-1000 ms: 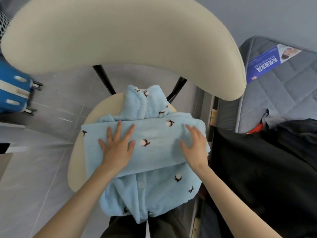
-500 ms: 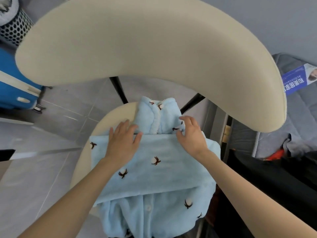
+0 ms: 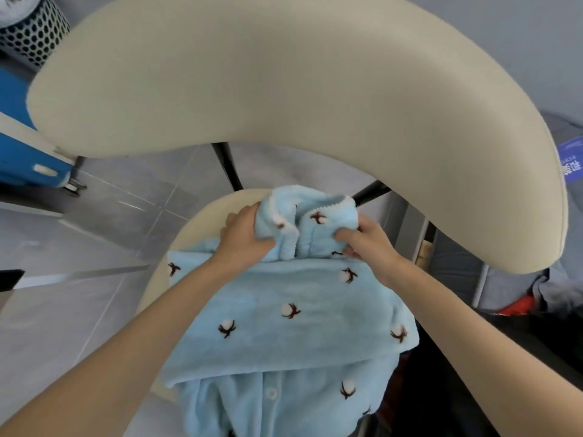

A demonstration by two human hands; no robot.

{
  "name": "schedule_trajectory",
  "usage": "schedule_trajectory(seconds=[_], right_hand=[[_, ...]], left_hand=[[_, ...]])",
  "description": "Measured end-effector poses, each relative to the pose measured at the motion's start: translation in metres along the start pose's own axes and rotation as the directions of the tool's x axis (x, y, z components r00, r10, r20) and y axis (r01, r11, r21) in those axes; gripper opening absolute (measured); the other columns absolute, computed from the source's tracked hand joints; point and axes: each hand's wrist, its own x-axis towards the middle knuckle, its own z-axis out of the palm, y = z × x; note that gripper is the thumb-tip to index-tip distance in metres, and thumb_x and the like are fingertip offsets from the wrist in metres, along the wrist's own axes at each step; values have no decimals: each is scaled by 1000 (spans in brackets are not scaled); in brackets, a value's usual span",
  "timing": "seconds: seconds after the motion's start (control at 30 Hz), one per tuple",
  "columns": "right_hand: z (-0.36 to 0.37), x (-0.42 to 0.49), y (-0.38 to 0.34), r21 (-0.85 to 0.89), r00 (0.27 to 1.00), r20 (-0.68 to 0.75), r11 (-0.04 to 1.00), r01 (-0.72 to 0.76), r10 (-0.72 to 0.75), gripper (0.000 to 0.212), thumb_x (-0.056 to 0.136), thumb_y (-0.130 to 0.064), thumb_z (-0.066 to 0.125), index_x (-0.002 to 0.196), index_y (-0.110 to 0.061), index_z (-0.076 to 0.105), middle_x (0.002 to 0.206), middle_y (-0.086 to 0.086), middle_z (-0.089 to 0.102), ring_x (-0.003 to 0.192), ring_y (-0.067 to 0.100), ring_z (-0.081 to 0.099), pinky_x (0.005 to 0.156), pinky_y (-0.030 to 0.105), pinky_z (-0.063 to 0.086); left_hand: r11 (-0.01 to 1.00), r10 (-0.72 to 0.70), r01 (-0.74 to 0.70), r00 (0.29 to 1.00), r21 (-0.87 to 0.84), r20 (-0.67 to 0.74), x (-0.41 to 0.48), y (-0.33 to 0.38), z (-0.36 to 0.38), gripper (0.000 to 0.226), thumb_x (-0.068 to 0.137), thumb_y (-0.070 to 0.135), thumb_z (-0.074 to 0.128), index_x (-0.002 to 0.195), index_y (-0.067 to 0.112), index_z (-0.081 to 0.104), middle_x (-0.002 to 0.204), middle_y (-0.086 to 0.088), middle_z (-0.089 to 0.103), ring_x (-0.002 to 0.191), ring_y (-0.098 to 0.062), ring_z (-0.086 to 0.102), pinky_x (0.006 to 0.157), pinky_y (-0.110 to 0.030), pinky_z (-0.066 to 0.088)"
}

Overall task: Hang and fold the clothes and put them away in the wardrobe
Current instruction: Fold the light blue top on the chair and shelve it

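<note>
At the far left stands a dark perforated metal bin (image 3: 34,29), and just below it a blue hard-shell suitcase (image 3: 19,146) rests on the pale grey tiled floor (image 3: 79,279). A cream padded chair fills the middle of the view. Its broad curved backrest (image 3: 284,89) arches across the top, carried on two black struts (image 3: 227,165) above the round cream seat (image 3: 195,228).

A light blue fleece pyjama top with small brown-and-white cotton-flower motifs (image 3: 284,326) lies spread on that seat, with a folded band of the same fabric laid across its chest. A white button (image 3: 272,393) shows on the front placket below the band.

The left grip (image 3: 246,238) is clenched round the left side of the white-edged collar (image 3: 309,222), its fingers buried in the fleece. The collar is bunched between the two grips at the far end of the top, close under the struts. The right grip (image 3: 366,244) grasps the collar's right side, its fingers curled into the cloth.

The rest of the top lies on the person's side of both grips, passing beneath the forearms and running out at the bottom edge.

To the right are a grey quilted mattress (image 3: 457,263) with a blue printed label (image 3: 572,162), a scrap of red fabric (image 3: 517,305) and a black garment (image 3: 473,373).
</note>
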Motion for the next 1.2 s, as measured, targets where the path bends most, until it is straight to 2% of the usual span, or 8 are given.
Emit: schedule_trajectory(seconds=[0.13, 0.23, 0.37, 0.5, 0.63, 0.83, 0.9, 1.2], right_hand=[[-18, -44, 24, -167, 980, 37, 965, 200, -197, 40, 82, 16, 52, 91, -20, 69, 92, -10, 63, 95, 16, 58, 79, 10, 46], [-24, -58, 47, -627, 960, 155, 728, 277, -232, 65, 81, 14, 37, 78, -38, 75, 110, -22, 59, 110, 15, 44, 88, 10, 28], [-13, -58, 40, -837, 967, 107, 504, 213, -232, 18, 93, -42, 49, 108, -36, 58, 99, -21, 67, 109, 12, 49, 93, 32, 27], [1, -34, 23, -941, 977, 173, 271, 202, -128, 85, 75, -66, 63, 145, -34, 28, 100, -9, 64, 114, 18, 43, 100, 39, 29], [11, -17, 28, -978, 979, 206, 13, 206, 1, 91, 67, -57, 74, 142, -22, 37, 143, 7, 28, 132, 29, 22, 111, 45, 25], [19, -12, 37, -964, 961, 267, 33, 265, 72, 86, 65, -43, 78, 134, -15, 36, 126, 4, 47, 123, 25, 42, 116, 45, 17], [21, -16, 34, -958, 957, 288, 4, 288, 38, 69, 66, -40, 78, 121, -15, 43, 108, 1, 51, 108, 23, 52, 97, 34, 39], [46, -59, -9, -932, 904, 350, 8, 363, -245, 55, 74, -36, 71, 116, -17, 43, 106, 0, 49, 92, 23, 55, 64, 31, 35]], left_hand=[[887, 370, -403, 913, 226, 173, -47, -23, -20, 46, 79, 4, 67, 103, 43, 61, 120, 24, 47, 116, -14, 34, 91, -28, 19], [802, 230, -412, 881, 432, 413, -65, -42, -20, 63, 85, -7, 46, 105, 51, 63, 124, 44, 36, 126, 1, 25, 97, -24, 7], [848, 218, -328, 932, 417, 290, -63, -33, -9, 40, 99, 30, 45, 138, 39, 41, 115, 26, 56, 120, -4, 41, 107, -30, 21], [610, 54, -350, 914, 711, 403, -34, -18, 0, 85, 86, 52, 60, 152, 26, 13, 129, -1, 39, 121, -22, 33, 105, -36, 26], [533, -128, -366, 856, 763, 501, -12, -21, -4, 104, 71, 57, 72, 152, 27, 14, 155, -5, 8, 144, -26, 2, 116, -54, -2], [542, -149, -343, 859, 767, 489, -16, -26, -7, 93, 63, 52, 80, 137, 18, 35, 128, 0, 47, 122, -21, 43, 114, -47, 17], [551, -136, -309, 884, 775, 448, -23, -24, -6, 74, 64, 44, 81, 121, 15, 44, 101, 3, 53, 93, -18, 52, 83, -31, 39], [386, 60, -165, 986, 908, 154, -58, -24, -64, 46, 80, 40, 71, 112, 19, 44, 103, 3, 59, 92, -19, 60, 67, -29, 32]])
